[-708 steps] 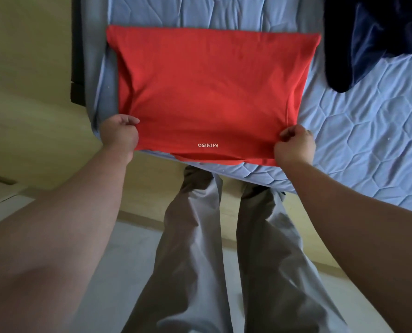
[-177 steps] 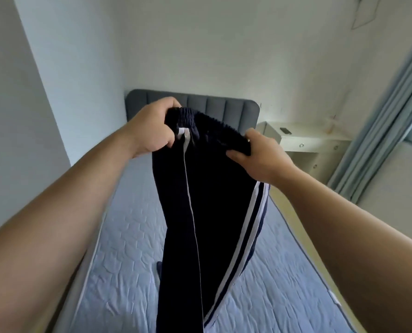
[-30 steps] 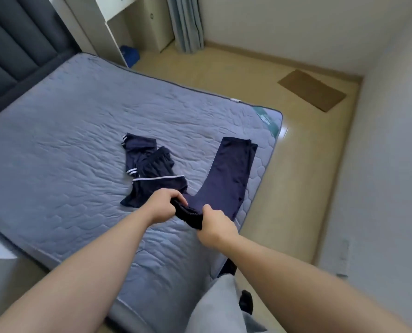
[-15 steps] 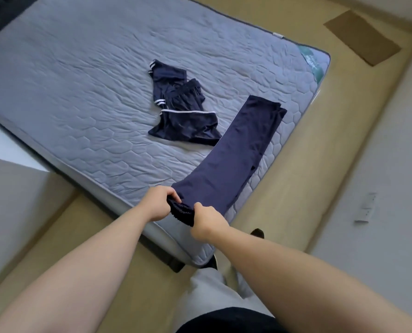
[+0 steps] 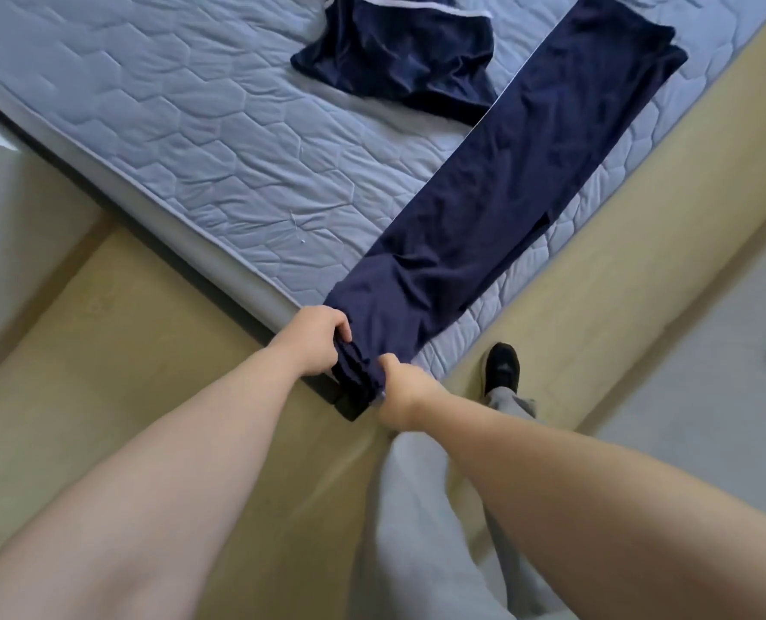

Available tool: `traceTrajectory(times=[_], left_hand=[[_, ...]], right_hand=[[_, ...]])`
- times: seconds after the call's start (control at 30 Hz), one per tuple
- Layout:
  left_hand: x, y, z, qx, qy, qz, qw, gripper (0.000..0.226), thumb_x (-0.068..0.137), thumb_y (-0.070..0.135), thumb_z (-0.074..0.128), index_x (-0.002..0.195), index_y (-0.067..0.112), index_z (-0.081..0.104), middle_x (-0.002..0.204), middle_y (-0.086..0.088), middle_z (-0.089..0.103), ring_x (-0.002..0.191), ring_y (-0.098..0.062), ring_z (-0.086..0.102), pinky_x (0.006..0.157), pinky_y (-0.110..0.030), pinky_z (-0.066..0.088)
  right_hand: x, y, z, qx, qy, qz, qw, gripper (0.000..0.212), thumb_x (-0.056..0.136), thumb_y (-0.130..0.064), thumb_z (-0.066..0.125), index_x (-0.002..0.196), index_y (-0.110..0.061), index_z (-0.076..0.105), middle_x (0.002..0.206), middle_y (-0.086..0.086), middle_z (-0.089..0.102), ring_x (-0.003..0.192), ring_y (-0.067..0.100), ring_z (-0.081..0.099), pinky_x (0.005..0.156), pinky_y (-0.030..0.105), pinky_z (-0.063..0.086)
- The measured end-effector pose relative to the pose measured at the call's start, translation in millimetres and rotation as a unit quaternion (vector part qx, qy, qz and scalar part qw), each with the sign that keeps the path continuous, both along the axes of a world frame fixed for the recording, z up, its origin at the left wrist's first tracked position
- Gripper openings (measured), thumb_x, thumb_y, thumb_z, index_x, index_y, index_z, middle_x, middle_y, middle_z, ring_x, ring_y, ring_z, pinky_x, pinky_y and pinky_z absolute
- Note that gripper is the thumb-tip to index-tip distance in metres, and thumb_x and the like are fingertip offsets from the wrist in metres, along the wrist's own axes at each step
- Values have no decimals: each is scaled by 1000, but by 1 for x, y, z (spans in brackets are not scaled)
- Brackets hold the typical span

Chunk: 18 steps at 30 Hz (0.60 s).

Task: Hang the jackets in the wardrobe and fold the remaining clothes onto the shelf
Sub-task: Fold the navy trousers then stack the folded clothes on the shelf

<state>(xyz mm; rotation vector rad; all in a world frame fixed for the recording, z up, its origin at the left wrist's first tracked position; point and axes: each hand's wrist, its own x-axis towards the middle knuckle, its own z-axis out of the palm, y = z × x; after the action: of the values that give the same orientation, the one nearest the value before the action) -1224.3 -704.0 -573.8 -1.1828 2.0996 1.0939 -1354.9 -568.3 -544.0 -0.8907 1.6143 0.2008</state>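
Trousers: dark navy trousers (image 5: 497, 203) lie stretched out as one long strip, running from the upper right of the frame down to the mattress corner at the centre.
Waistband: bunched between the two hands and hanging just off the corner, so its shape is hard to read.
Left hand: the left hand (image 5: 316, 346) is curled round the bunched waistband, thumb on top; the fingers underneath are hidden by the cloth.
Right hand: the right hand (image 5: 401, 389) grips the same end from the lower right; only the thumb and the back of the hand show.
Second garment: another navy garment (image 5: 399, 51) with a white stripe lies crumpled at the top centre, cut off by the frame's upper edge; what kind it is cannot be told.
Mattress: the quilted grey-blue mattress (image 5: 202, 140) fills the upper half, and its far side runs out of frame.
Legs: grey trouser legs (image 5: 421, 530) and one black shoe (image 5: 502, 366) show at the lower centre.
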Motion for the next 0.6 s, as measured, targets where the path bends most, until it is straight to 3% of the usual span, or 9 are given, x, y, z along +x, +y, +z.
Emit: traceTrajectory(times=[0.17, 0.3, 0.4, 0.6], left_hand=[[-5, 14, -42, 58, -128, -100, 985, 35, 75, 3, 51, 101, 16, 70, 110, -2, 64, 105, -25, 61, 90, -38, 56], [-39, 32, -46, 30, -272, -126, 954, 26, 78, 12, 55, 103, 19, 61, 110, -6, 54, 113, -29, 50, 102, -53, 42], [-85, 44, -47, -11, -229, -139, 963, 38, 87, 15, 55, 125, 17, 59, 128, -9, 54, 124, -32, 50, 96, -45, 43], [-234, 47, -56, -23, -150, -152, 977, 30, 89, 4, 55, 118, 13, 58, 121, -8, 60, 109, -33, 64, 73, -41, 48]], right_hand=[[-47, -6, -40, 26, 76, -23, 996, 25, 92, -12, 44, 117, -11, 38, 115, 17, 58, 91, 33, 53, 73, 38, 42], [-102, -29, -57, 16, 127, -53, 990, 29, 94, -10, 42, 123, -5, 43, 126, 21, 57, 110, 38, 57, 76, 36, 39], [-156, -53, -63, 5, 155, -110, 982, 29, 95, -10, 43, 124, -5, 43, 130, 21, 55, 112, 38, 56, 78, 36, 41], [-300, -108, -87, -40, 201, -242, 948, 37, 98, -13, 47, 134, -4, 46, 138, 18, 52, 125, 34, 52, 87, 32, 40]])
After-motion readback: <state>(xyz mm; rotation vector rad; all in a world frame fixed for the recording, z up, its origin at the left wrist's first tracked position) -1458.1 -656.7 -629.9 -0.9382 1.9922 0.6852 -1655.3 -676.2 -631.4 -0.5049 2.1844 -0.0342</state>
